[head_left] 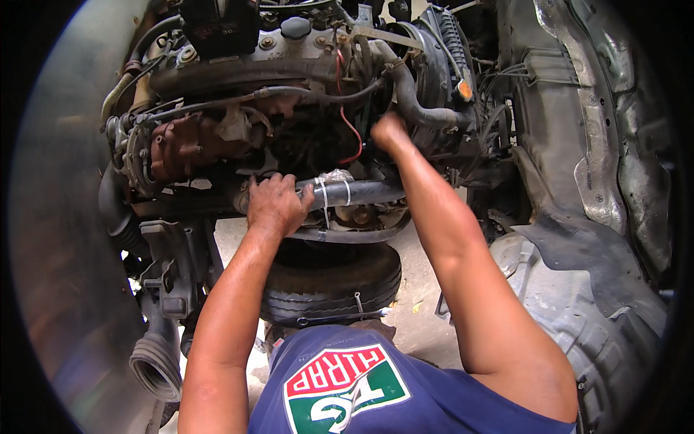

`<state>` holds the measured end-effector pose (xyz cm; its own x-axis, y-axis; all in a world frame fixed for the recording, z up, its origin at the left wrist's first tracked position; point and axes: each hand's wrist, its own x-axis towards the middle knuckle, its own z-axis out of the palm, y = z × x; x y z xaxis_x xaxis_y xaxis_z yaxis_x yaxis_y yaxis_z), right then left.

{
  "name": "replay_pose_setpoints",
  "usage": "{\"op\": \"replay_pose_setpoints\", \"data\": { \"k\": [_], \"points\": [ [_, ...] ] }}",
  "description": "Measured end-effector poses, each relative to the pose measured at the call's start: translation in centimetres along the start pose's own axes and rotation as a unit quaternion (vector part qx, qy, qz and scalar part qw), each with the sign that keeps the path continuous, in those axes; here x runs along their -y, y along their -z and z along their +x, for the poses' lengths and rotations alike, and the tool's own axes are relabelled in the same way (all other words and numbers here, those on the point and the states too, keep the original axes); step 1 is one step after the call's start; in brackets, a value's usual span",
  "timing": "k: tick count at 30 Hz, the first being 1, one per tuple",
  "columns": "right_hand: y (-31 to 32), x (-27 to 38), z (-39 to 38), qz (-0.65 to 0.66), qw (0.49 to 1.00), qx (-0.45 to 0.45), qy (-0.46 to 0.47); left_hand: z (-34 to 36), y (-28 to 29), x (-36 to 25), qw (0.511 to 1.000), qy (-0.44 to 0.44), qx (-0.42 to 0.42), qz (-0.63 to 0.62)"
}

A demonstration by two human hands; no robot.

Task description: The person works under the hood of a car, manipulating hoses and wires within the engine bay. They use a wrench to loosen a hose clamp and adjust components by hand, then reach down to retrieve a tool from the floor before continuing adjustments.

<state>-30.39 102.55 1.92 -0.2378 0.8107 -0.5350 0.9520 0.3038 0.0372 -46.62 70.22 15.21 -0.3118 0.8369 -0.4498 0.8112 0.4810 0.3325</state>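
Observation:
My left hand [278, 204] lies over the left part of a thick black pipe [369, 192] that crosses in front of the engine. Its fingers curl over the far side, and the thumb rests along the top. White ties circle the pipe to the right of that hand. My right hand [388, 132] reaches down into the engine, just left of a bent grey hose [412, 101]. Its fingers are hidden among the dark parts, so what they touch does not show. A thin red wire [352, 130] hangs to the left of the right hand.
A black tyre [332, 278] lies below the pipe, with a wrench [311, 320] on its near edge. A rusty brown casting [184, 148] sits at left. A ribbed hose [155, 365] hangs at lower left. Metal body panels [553, 123] border the right side.

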Motion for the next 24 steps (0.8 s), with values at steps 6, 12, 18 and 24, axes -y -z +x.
{"op": "replay_pose_setpoints", "data": {
  "k": [6, 12, 18, 24],
  "points": [
    [1.6, -1.6, -9.9, -0.098, 0.977, 0.141, 0.124, 0.1, 0.0, 0.2, 1.0, -0.001, -0.017, 0.001],
    [1.6, -0.6, -6.9, -0.174, 0.936, 0.278, 0.13, 0.3, -0.1, 0.6, 1.0, -0.011, -0.023, 0.0],
    [2.5, 0.0, -7.8, -0.225, 0.913, 0.313, 0.133, 0.6, -0.1, 1.1, 1.0, -0.013, -0.021, -0.011],
    [0.3, -2.7, -4.9, -0.286, 0.907, 0.255, 0.173, 0.9, -0.6, 1.7, 0.999, -0.022, -0.036, -0.02]
  ]
}}
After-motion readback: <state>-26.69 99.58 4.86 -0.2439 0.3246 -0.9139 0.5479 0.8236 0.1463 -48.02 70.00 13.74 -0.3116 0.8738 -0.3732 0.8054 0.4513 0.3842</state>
